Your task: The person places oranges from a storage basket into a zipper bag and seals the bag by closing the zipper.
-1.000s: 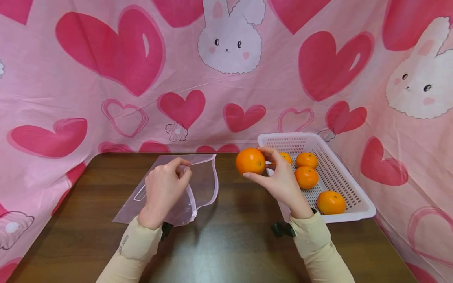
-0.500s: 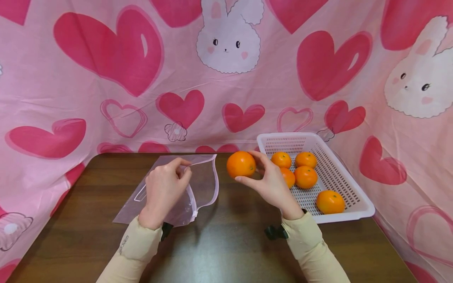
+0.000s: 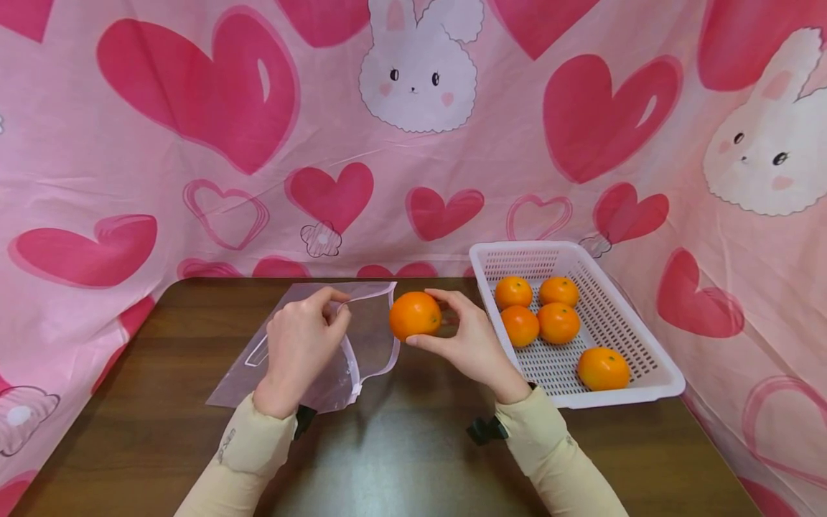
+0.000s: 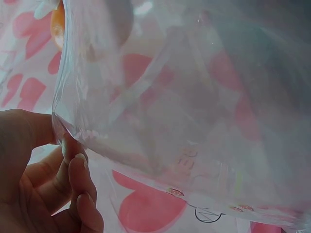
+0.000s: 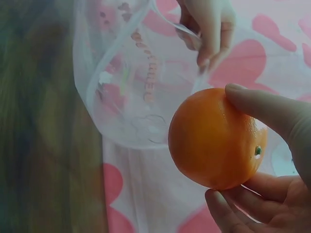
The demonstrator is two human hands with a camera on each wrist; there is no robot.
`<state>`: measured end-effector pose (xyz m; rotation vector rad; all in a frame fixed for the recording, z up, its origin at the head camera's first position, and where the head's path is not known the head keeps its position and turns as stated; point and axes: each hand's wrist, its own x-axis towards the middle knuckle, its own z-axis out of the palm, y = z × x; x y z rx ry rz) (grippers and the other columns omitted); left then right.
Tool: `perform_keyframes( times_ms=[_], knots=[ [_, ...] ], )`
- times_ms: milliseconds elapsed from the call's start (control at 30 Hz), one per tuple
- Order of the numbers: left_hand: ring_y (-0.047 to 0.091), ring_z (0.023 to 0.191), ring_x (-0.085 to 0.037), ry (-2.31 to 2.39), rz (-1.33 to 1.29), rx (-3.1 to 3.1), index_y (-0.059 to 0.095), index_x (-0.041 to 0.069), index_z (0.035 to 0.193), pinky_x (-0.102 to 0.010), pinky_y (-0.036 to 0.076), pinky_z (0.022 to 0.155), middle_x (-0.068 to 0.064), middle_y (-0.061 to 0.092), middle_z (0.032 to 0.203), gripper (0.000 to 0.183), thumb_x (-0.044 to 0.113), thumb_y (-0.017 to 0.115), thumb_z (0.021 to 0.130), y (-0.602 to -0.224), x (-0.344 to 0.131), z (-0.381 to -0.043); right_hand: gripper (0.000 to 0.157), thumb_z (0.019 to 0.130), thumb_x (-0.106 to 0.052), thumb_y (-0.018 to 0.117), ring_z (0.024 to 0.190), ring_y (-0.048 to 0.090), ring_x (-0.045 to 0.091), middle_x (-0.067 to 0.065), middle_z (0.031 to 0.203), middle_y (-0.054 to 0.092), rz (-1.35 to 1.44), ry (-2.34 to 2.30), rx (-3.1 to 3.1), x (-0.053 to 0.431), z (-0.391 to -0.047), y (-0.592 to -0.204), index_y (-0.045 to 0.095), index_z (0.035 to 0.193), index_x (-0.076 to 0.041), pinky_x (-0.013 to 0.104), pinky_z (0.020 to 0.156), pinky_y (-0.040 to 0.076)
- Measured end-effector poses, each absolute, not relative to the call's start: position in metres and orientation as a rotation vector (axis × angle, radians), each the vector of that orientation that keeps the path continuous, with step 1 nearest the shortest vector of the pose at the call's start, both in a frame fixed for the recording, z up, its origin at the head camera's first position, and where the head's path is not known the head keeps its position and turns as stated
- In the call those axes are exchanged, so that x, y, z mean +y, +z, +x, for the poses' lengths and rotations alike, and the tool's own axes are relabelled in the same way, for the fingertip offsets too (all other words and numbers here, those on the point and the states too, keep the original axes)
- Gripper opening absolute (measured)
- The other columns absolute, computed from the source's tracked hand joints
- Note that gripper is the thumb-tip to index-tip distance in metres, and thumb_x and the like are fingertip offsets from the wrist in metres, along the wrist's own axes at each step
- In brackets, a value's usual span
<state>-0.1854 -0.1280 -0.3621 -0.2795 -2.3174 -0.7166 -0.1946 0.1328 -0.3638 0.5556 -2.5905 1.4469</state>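
My left hand (image 3: pixel 300 345) pinches the upper edge of a clear zip bag (image 3: pixel 371 334) between thumb and fingers. The bag's mouth, edged by a pale pink zip strip, gapes toward the right. Up close in the left wrist view, the see-through bag (image 4: pixel 160 97) hangs from the fingertips. An orange mandarin (image 3: pixel 415 316) is held by my right hand (image 3: pixel 474 345), thumb on one side and fingers on the other. It stands just at the bag's mouth in the head view. In the right wrist view the mandarin (image 5: pixel 214 138) shows its small green stem spot.
A white perforated basket (image 3: pixel 636 337) stands at the right of the brown wooden table (image 3: pixel 413 459), holding several more mandarins (image 3: pixel 558 323). Pink cloth (image 3: pixel 413 158) printed with hearts and rabbits hangs behind and on both sides.
My right hand has carried the mandarin leftward and slightly down, from beside the basket to the bag's mouth. The left hand and the bag have stayed put.
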Motion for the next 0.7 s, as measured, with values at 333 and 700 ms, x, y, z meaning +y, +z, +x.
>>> perform_keyframes(
  times_ms=[333,700],
  knots=[
    [0.042,0.044,-0.017,-0.706,-0.273,-2.325,0.078,0.015,0.092,-0.034,0.034,0.042,0.006,0.055,0.058,0.013,0.016,0.066,0.088,-0.362,-0.127,-0.185,0.07,0.076,-0.032,0.091,0.099,0.066,0.018,-0.003,0.125,0.065,0.656,1.482,-2.603,0.112,-0.191,-0.371,0.062,0.137,-0.012,0.038,0.089,0.054],
    [0.041,0.043,-0.016,-0.718,-0.292,-2.326,0.078,0.013,0.092,-0.033,0.035,0.041,0.004,0.058,0.059,0.011,0.014,0.069,0.088,-0.361,-0.125,-0.184,0.069,0.079,-0.028,0.09,0.104,0.067,0.018,0.002,0.127,0.065,0.758,1.573,-2.634,0.092,-0.195,-0.378,0.06,0.137,-0.007,0.038,0.092,0.053]
  ],
)
